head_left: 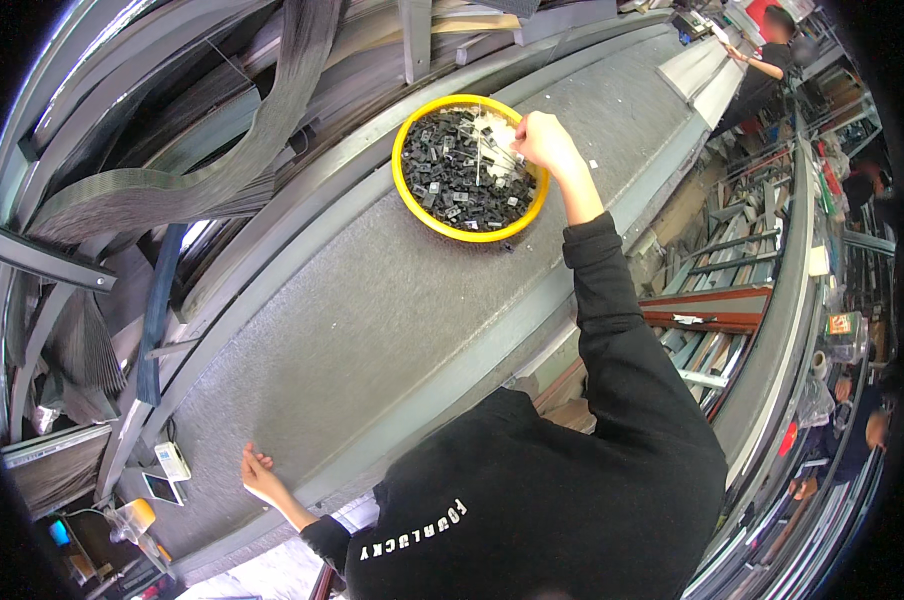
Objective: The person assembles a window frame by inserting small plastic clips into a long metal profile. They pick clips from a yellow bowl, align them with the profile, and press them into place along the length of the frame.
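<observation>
Where a yellow basin (469, 236) of black pieces (452, 185) sits, upper centre, the right hand (546, 140) bunches at its rim, any grasp unclear; lower left, the left hand (260, 476) hangs loose, bare bench (342, 340) between.

The right hand (542, 140) hides part of the yellow bowl (472, 236), its grip too small to tell

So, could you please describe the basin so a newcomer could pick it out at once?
Find the long grey workbench running diagonally. On its upper part, by the right hand, sits a round basin. Its bright yellow rim and small black pieces inside set it apart from nearby grey strips.
</observation>
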Motion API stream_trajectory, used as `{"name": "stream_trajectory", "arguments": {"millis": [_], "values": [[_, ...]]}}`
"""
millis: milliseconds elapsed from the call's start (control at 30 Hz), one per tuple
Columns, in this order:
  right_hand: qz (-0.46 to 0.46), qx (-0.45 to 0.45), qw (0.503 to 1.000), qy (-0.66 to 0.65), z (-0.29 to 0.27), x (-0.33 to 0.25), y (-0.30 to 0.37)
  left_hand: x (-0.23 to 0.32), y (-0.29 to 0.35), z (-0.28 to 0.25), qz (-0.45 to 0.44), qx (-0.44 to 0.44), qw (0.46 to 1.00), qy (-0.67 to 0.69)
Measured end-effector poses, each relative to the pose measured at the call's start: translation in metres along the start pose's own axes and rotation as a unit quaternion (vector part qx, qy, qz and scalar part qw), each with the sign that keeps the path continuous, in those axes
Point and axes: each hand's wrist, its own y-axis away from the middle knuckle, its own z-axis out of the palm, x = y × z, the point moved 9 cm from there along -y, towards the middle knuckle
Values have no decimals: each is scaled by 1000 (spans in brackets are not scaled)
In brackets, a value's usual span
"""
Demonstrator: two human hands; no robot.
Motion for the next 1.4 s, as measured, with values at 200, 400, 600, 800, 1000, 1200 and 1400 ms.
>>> {"name": "stream_trajectory", "arguments": {"millis": [200, 400, 600, 800, 1000, 1200, 1400], "values": [[-7, 39, 998, -39, 1, -7, -6, 7, 8, -3, 30, -9, 999, 34], [-54, 22, 996, -73, 6, -12, -15, 6, 22, -4, -56, -18, 986, 153], [-88, 75, 993, -22, 3, -5, -23, 28, 23, -9, -46, -60, 989, 125], [-162, 18, 976, 145, 30, -6, -38, 61, 15, -38, 1, -94, 995, 17], [-68, 158, 969, 176, 5, 11, -34, 61, -5, -73, -7, -159, 981, 108], [92, 287, 953, 29, -60, -63, 61, 61, -17, -109, 89, -193, 976, 44], [-307, 13, 910, -279, 49, -361, 288, 76, -23, -103, 140, -223, 964, 30]]}}
